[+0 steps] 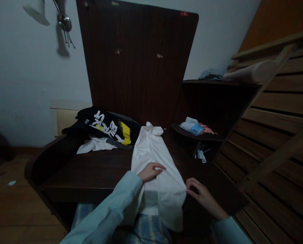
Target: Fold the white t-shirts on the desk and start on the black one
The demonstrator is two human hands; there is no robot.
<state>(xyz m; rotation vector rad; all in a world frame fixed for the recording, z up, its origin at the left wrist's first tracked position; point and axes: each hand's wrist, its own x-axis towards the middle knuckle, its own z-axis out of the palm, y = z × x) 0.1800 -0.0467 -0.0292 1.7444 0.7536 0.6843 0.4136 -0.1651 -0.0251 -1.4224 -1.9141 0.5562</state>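
A white garment (166, 179) lies lengthwise on the dark wooden desk, narrow and bunched at its far end, with its near end hanging over the desk's front edge. Whether it is a shirt or trousers I cannot tell. My left hand (151, 171) rests on the middle of the cloth, fingers stretched out and thumb apart. At the garment's right edge, my right hand (198, 191) has its fingers curled, the thumb and fingertips pinching the corner of the fabric. Both forearms are in light blue sleeves.
A black printed T-shirt (108, 127) lies at the desk's back left, partly over a white cloth (96, 145). On the right, a corner shelf (197, 136) holds a plastic packet (192, 127). Wooden slats (276, 135) stand beyond. Blue plaid fabric (147, 228) shows below the desk edge.
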